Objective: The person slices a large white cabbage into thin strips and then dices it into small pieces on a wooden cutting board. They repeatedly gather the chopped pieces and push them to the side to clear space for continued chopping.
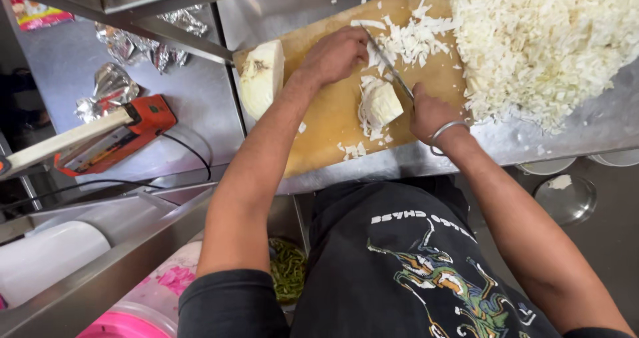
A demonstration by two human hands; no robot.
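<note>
Centre of the frame, the left hand (pixel 336 55) rests curled on the wooden cutting board (pixel 326 122), touching the blade of the knife (pixel 389 65) to steady it. The right hand (pixel 429 115) has its fingers closed round the knife handle, beside a small cabbage wedge (pixel 381 105). A cabbage half (pixel 261 78) waits at the board's left edge; the shredded cabbage heap (pixel 539 38) fills the upper right of the counter (pixel 599 128). Lower left, a container (pixel 287 271) holds green beans

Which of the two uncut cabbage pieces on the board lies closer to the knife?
The small pale cabbage wedge mid-board, right beside the steel knife blade; the larger cabbage chunk sits apart at the wooden board's left end.
</note>
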